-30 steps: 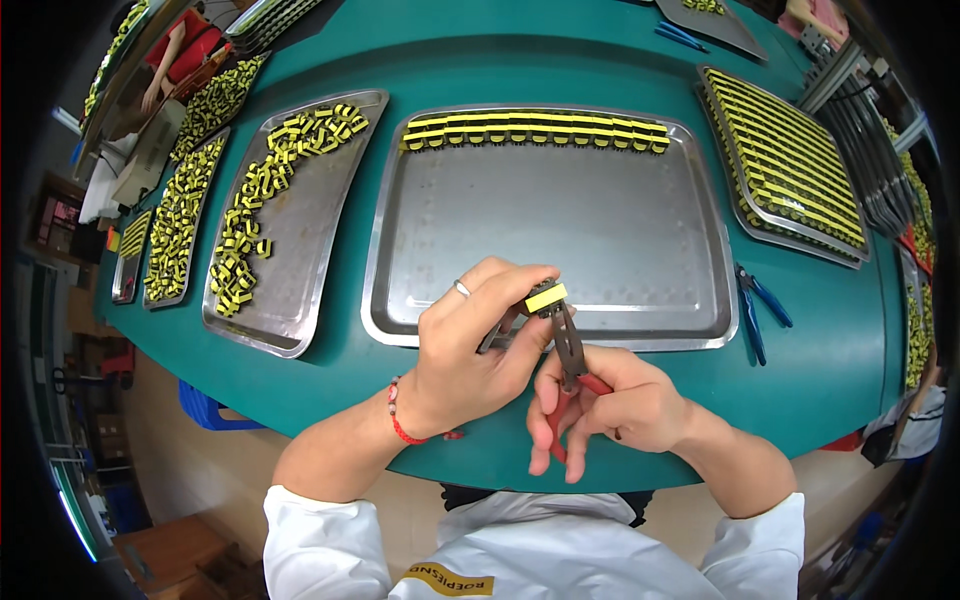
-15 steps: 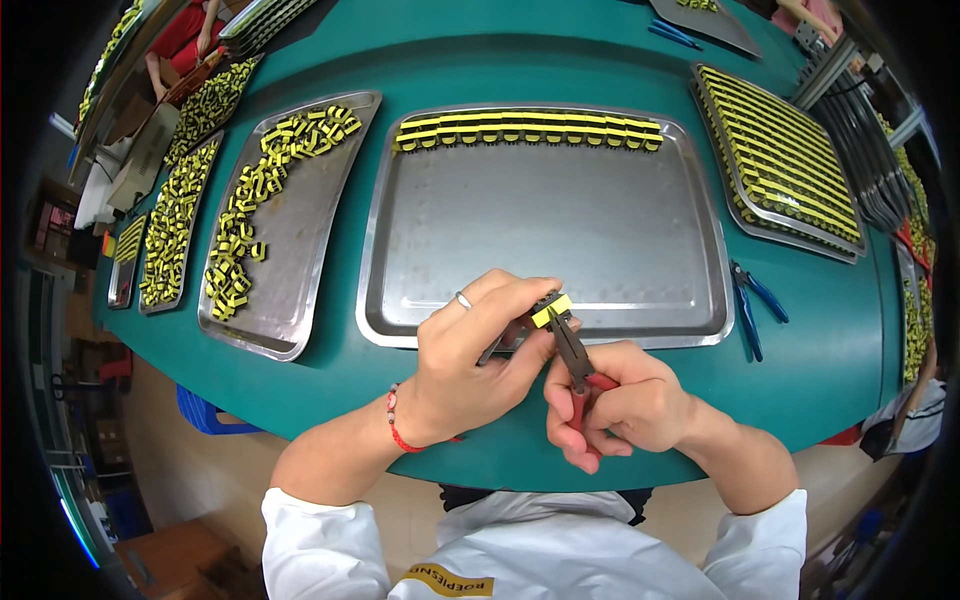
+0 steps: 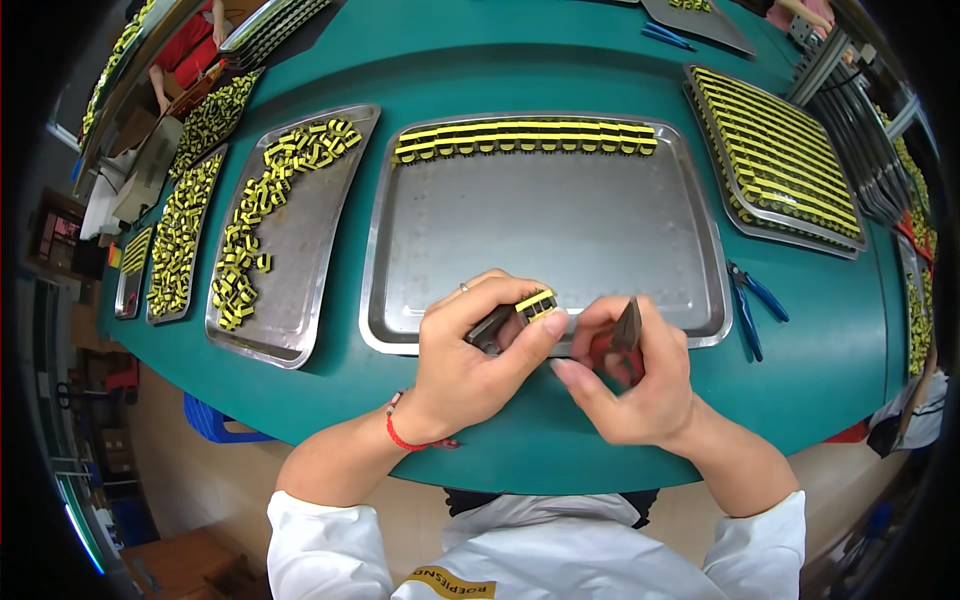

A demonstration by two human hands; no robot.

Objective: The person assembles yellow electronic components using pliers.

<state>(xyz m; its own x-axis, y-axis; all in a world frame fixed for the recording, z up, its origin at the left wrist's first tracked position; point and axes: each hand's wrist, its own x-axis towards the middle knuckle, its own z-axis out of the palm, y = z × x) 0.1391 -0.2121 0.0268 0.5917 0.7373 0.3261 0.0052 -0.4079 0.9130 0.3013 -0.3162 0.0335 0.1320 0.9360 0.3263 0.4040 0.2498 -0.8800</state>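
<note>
My left hand (image 3: 470, 365) grips a small black-and-yellow block-shaped part (image 3: 537, 306) between thumb and fingers. A dark object (image 3: 490, 328) also sits in that palm, mostly covered, and I cannot make out its kind. My right hand (image 3: 648, 395) is closed round red-handled needle-nose pliers (image 3: 627, 326), whose jaws point upward, apart from the part. Both hands are over the near edge of a large metal tray (image 3: 545, 230). Along the tray's far side stands a row of similar black-and-yellow parts (image 3: 525, 138).
To the left, a metal tray (image 3: 310, 270) carries loose parts (image 3: 240, 240), with more filled trays beyond it. Stacked trays of lined-up parts (image 3: 775, 150) stand at the right. Blue-handled pliers (image 3: 750, 310) lie on the green table (image 3: 820, 340). Another person's arm (image 3: 218, 25) shows far left.
The pliers have come away from the black-and-yellow part, moving right, and their jaws now point up. The left hand has turned the part, showing another side of it.
</note>
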